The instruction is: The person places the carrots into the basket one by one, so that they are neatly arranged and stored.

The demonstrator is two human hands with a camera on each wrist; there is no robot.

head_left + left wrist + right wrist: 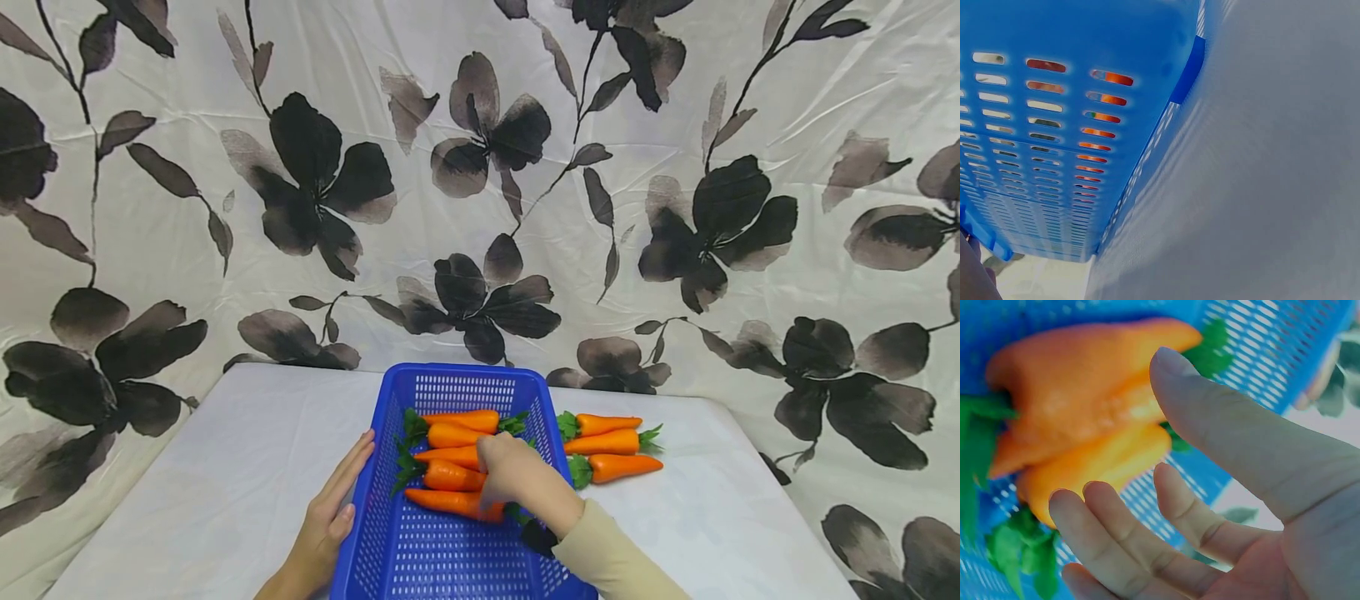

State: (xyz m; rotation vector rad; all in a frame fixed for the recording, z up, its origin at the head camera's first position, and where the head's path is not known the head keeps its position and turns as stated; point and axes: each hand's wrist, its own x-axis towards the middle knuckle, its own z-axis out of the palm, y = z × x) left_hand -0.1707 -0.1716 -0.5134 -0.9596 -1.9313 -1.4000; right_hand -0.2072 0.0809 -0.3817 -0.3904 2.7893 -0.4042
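Note:
A blue perforated plastic basket (465, 367) holds several orange carrots with green tops, lying crosswise in a row. My left hand (330, 512) lies along the basket's left side with its fingers extended, the fingertips right at the rim; in the left wrist view the basket wall (1054, 131) fills the left part. Inside the basket, my right hand (525, 479) reaches down over the right ends of the carrots, near the closest carrot (450, 502). From the right wrist, thumb and fingers show spread apart with nothing between them, and blurred carrots (1085, 375) lie beyond.
Right of the basket, three more carrots (611, 442) lie on the white table (720, 517), close to the basket's wall. A floral cloth (480, 225) hangs behind the table. A dark object (537, 537) shows beneath the right wrist.

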